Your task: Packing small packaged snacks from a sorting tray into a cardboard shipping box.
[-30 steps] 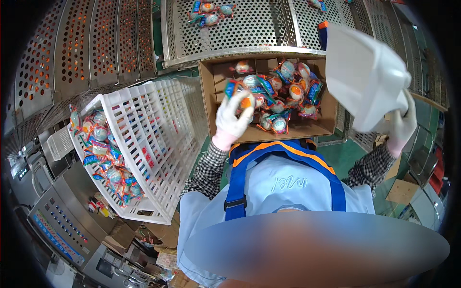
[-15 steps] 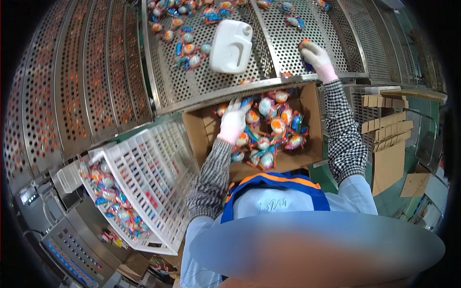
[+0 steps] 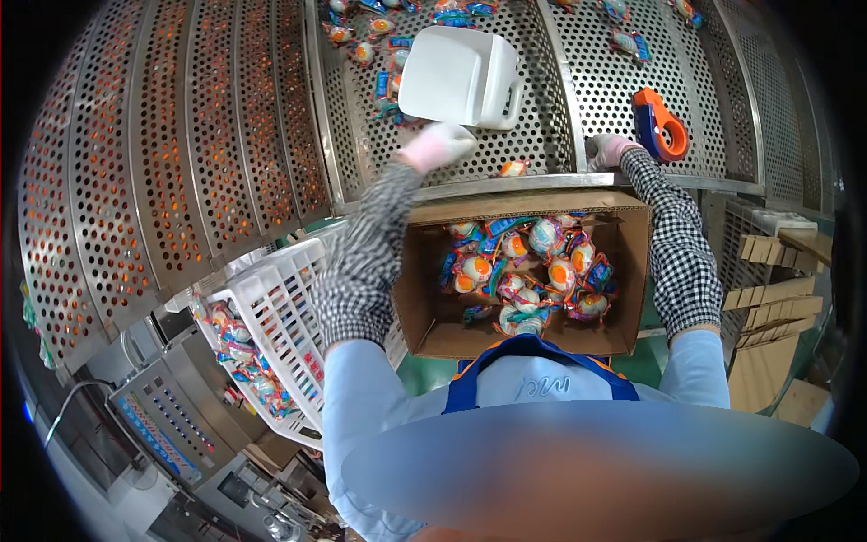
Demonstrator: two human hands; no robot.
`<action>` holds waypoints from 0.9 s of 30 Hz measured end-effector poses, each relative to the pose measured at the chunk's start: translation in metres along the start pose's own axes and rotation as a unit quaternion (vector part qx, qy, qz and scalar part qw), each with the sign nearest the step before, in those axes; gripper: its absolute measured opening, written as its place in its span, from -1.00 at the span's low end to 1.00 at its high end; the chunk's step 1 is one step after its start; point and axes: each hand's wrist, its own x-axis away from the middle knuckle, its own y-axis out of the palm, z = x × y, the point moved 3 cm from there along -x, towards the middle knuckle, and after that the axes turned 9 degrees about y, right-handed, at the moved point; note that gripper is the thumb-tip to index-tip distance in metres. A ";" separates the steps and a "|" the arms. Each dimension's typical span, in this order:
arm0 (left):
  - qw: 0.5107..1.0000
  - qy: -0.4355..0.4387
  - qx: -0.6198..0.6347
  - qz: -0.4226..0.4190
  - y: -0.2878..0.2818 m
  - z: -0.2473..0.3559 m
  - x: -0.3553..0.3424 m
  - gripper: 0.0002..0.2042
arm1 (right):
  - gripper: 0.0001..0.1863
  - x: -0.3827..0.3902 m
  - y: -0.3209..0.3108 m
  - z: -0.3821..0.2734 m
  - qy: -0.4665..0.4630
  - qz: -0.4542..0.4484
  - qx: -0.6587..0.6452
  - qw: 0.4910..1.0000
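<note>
My left hand (image 3: 444,145), in a white glove, is at the near side of a white plastic jug-like scoop (image 3: 442,77) on the perforated metal tray (image 3: 542,149). Its fingers are curled; whether they touch the scoop I cannot tell. My right hand (image 3: 614,150), gloved too, is low at the tray's front rim, its fingertips hidden. Just right of it lies an orange and blue tape dispenser (image 3: 662,126). Below both hands stands an open cardboard box (image 3: 524,203) with several wrapped candies (image 3: 546,237) inside. One candy (image 3: 513,169) lies near the tray's rim.
More candies (image 3: 381,27) lie farther back on the tray. A white slatted crate (image 3: 280,307) with wrapped candies stands tilted at left. Perforated metal panels (image 3: 163,163) curve along the far left, above a control panel (image 3: 163,415). Folded cardboard (image 3: 768,298) is at right.
My left hand has left the candies in the box and moved up beside the scoop, which has turned over. My right hand has let go of the tape dispenser and come back to the rim.
</note>
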 end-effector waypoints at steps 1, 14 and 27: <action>0.998 0.014 -0.054 -0.036 0.022 0.002 -0.019 -0.52 | -0.41 0.002 -0.002 -0.003 0.010 0.014 0.010 1.000; 0.981 -0.157 -0.032 -0.105 0.047 -0.005 -0.096 -0.76 | -0.48 0.020 -0.018 0.010 0.143 0.144 -0.216 0.955; 0.969 0.211 0.118 -0.058 0.138 0.092 0.151 -0.65 | -0.64 0.293 0.042 -0.046 -0.270 0.148 -0.253 0.917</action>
